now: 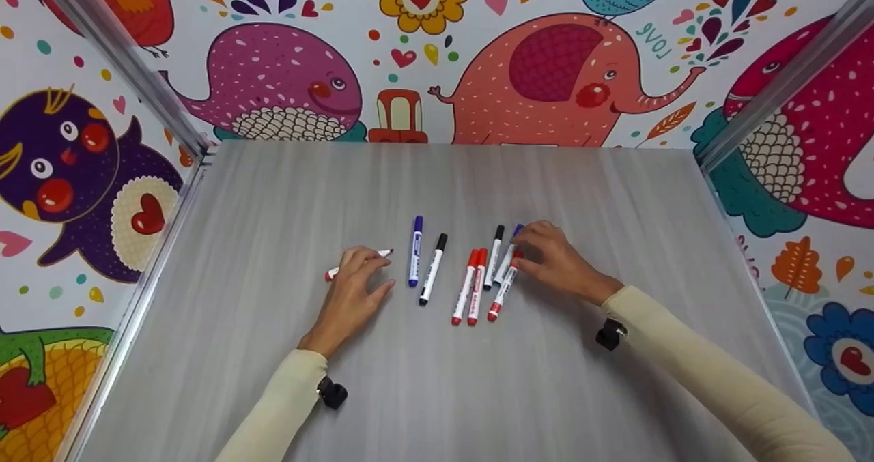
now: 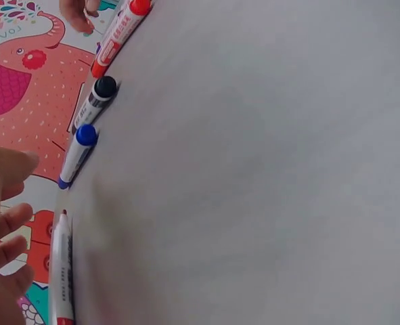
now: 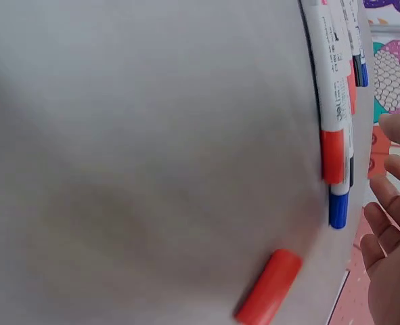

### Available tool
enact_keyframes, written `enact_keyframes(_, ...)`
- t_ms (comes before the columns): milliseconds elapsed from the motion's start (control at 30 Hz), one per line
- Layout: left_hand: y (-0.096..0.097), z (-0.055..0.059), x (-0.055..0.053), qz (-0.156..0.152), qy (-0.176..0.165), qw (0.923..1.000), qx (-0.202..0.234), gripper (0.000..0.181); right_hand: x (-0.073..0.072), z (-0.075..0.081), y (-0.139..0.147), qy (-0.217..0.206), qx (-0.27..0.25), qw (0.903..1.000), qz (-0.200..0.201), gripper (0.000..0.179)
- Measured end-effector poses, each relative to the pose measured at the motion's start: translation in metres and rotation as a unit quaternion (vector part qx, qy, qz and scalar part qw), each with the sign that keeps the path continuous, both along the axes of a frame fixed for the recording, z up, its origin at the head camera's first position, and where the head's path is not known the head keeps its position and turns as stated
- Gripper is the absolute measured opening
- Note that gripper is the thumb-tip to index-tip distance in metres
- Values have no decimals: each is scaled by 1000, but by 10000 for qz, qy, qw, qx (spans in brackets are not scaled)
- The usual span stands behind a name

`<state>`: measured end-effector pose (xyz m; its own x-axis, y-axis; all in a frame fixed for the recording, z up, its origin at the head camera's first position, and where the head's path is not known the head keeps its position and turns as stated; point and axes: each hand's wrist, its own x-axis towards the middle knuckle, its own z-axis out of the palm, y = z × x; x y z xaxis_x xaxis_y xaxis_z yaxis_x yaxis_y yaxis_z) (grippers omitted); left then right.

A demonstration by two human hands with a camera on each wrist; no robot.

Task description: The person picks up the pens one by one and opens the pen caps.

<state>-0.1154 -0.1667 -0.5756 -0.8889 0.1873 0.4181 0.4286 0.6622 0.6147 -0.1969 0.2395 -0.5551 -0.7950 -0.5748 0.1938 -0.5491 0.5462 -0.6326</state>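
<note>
An uncapped marker (image 2: 61, 271) with a red end and a bare tip lies on the table. My left hand (image 1: 348, 291) is over it in the head view, fingers loosely bent and gripping nothing. At the right end of the marker group, my right hand (image 1: 560, 261) has its fingers spread, with nothing in them. Those fingertips overlap the upper ends of a blue-capped marker (image 1: 504, 265) and a red-capped marker (image 1: 504, 293) in the head view. Near this hand a loose red cap (image 3: 271, 288) lies on the tabletop, seen in the right wrist view.
Between the hands lie a blue marker (image 1: 415, 254), a black marker (image 1: 433, 269), two red markers side by side, and another black marker (image 1: 494, 258). The grey table (image 1: 410, 394) is bordered by panels (image 1: 410, 59) printed with cartoon animals. Metal posts stand at both back corners.
</note>
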Motion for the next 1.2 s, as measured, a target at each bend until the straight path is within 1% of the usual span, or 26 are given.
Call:
enact_keyframes(67,2,1,2,-32,61,10000,14,32,-3,1,-7,22,-36,9999,91,34)
enact_keyframes(233,9,2,7,-98,42,9999,11,32,-11,3,-21,23,-43,9998,211,34)
enact_keyframes(467,19,-2,11,-237,90,9995,168,35,-16,6,-39,-158,180,9994,269,39)
enact_keyframes(600,22,-4,13,-295,39,9992,249,36,-18,6,-48,-199,236,9991,295,44)
enact_keyframes(833,27,-7,14,-301,7,9994,189,38,-24,5,-58,4,256,9991,347,43)
enact_keyframes(1033,31,-8,14,-279,-79,9993,239,42,-30,7,-66,-69,236,9989,404,44)
enact_keyframes(1200,32,-14,15,-200,-177,9993,268,46,-37,9,-75,-119,268,9987,405,45)
